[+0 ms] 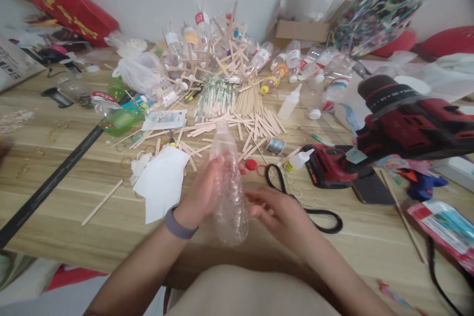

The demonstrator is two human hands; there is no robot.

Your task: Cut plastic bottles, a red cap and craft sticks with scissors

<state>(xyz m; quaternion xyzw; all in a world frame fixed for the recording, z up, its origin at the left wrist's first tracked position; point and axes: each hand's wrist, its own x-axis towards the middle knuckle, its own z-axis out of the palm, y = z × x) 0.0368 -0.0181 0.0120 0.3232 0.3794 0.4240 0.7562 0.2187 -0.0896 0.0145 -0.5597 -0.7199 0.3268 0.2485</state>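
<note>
A clear, label-free plastic bottle (231,212) is tilted over the table, its neck pointing away from me. My left hand (203,185), with a grey band on the wrist, wraps around the bottle's middle. Just right of the bottle is my right hand (279,210), fingers loosely bent and apart, holding nothing; whether a fingertip touches the bottle I cannot tell. Black loop handles (328,221), like those of scissors, lie partly hidden behind that hand. A red cap (251,164) sits beyond it. White paper sheets (161,182) lie left of my left hand.
Loose wooden sticks (262,126) spread beyond the bottle, with stick structures and plastic bottles behind. A red and black cordless drill (403,123) stands at the right. A glue bottle (296,160) and a wire spool (276,145) lie nearby. A long black strip (55,182) crosses the left side.
</note>
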